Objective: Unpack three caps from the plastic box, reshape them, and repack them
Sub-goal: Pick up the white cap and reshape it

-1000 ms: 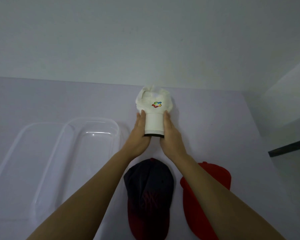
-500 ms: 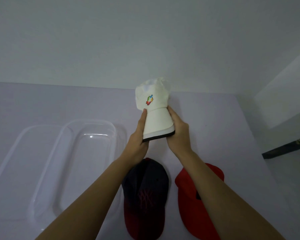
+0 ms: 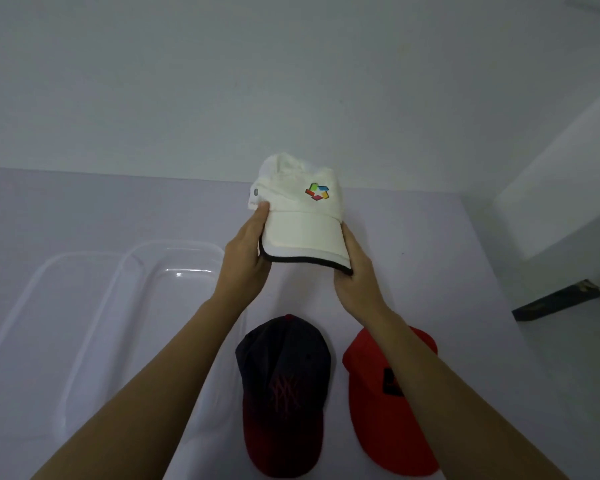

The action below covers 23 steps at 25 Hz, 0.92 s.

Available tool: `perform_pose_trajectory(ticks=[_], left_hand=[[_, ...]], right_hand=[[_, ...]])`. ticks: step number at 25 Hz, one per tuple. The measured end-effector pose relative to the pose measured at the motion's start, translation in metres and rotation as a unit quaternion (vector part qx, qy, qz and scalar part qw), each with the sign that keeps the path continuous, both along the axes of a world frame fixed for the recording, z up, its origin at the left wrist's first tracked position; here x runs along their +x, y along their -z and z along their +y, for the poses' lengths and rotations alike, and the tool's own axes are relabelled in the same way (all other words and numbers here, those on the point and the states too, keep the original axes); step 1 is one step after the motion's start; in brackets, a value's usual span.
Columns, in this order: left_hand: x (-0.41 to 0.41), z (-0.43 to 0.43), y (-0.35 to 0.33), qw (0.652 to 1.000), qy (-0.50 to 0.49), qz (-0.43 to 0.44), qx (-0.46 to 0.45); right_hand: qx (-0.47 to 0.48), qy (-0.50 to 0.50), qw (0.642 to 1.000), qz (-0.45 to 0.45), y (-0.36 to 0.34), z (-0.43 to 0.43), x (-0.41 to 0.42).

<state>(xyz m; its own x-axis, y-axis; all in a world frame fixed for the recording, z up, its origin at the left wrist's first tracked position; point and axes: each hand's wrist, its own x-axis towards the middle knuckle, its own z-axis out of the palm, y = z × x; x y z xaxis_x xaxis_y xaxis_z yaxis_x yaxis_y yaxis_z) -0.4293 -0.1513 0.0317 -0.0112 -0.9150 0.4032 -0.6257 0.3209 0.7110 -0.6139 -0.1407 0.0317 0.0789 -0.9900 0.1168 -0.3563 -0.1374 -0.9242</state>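
1. Nearest the camera, the dark cap (image 3: 284, 393) and the red cap (image 3: 392, 403) lie side by side on the table (image 3: 430, 244), below the white cap (image 3: 302, 216).
2. The left hand (image 3: 245, 261) and right hand (image 3: 355, 271) each grip a side of the white cap's brim, holding it above the table.
3. It looks light: soft crown, stiffer brim, so the brim edges suit holding.
4. Left of it, the clear plastic box (image 3: 174, 271) is hard to outline; its near end is hidden.

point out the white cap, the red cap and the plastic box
white cap (image 3: 300, 225), head view, on its brim
red cap (image 3: 371, 375), head view, on its crown
plastic box (image 3: 174, 244), head view, on its far rim
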Motion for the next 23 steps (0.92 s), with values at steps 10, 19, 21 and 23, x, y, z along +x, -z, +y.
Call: perform_pose_trajectory(ticks=[10,19,21,23], left_hand=[[-0.013,0.016,-0.019,0.976,-0.077,0.177,0.097],[-0.028,0.026,-0.011,0.975,0.008,0.190,0.111],[-0.021,0.026,-0.013,0.986,0.004,0.136,0.095],[-0.002,0.019,-0.014,0.996,0.050,0.019,0.075]], right_hand=[[-0.043,0.016,0.997,0.056,-0.020,0.003,0.016],[-0.023,-0.020,0.999,-0.041,-0.014,0.017,0.028],[-0.023,-0.015,0.999,-0.032,-0.013,0.018,0.023],[-0.048,-0.027,0.998,0.018,-0.012,0.017,0.006]])
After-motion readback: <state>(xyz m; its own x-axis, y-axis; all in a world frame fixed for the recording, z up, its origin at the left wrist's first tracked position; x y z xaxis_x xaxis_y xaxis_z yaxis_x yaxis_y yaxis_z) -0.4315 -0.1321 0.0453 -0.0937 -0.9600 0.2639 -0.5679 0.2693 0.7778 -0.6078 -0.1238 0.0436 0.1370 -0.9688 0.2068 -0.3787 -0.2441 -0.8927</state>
